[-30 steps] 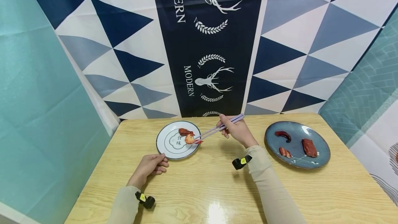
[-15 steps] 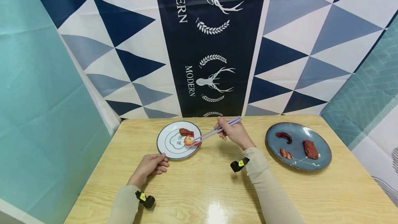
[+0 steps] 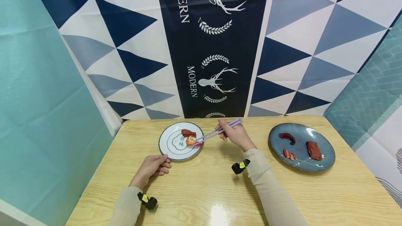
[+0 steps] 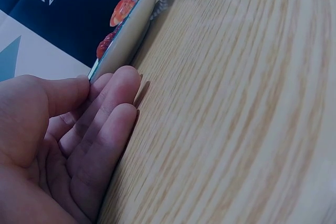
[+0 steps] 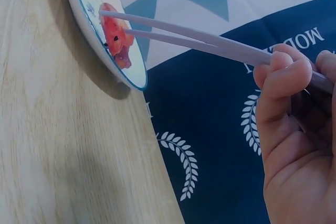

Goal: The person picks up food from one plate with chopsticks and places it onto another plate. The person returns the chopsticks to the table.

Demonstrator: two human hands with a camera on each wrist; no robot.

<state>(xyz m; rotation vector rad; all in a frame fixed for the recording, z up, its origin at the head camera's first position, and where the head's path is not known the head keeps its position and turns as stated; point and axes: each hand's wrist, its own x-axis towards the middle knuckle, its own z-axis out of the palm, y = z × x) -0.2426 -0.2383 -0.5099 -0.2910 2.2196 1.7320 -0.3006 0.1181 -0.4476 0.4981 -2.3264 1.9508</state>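
My left hand (image 3: 154, 166) pinches the near rim of the white plate (image 3: 168, 149), thumb above and fingertips under the edge. Two pale purple chopsticks (image 3: 233, 122) are gripped in my right hand (image 3: 236, 134), which hovers over the table right of that plate. Their tips are at an orange-red shrimp (image 5: 116, 30) on the plate's right side; whether they squeeze it cannot be told. A dark red drumstick (image 3: 188, 133) lies just behind the shrimp. In the left wrist view, the plate's near edge (image 4: 123, 45) appears raised from the table.
A blue-grey oval plate (image 3: 328, 149) stands at the right. On it lie a curved dark red piece (image 3: 288, 138), a striped bacon-like piece (image 3: 289, 154) and a brown-red meat slab (image 3: 313, 150). The wooden table (image 3: 201, 184) ends at a patterned cloth backdrop (image 3: 216, 44).
My right hand and the chopsticks have shifted slightly left, and the shrimp sits a little further left on the white plate. My left hand keeps its hold on the rim.
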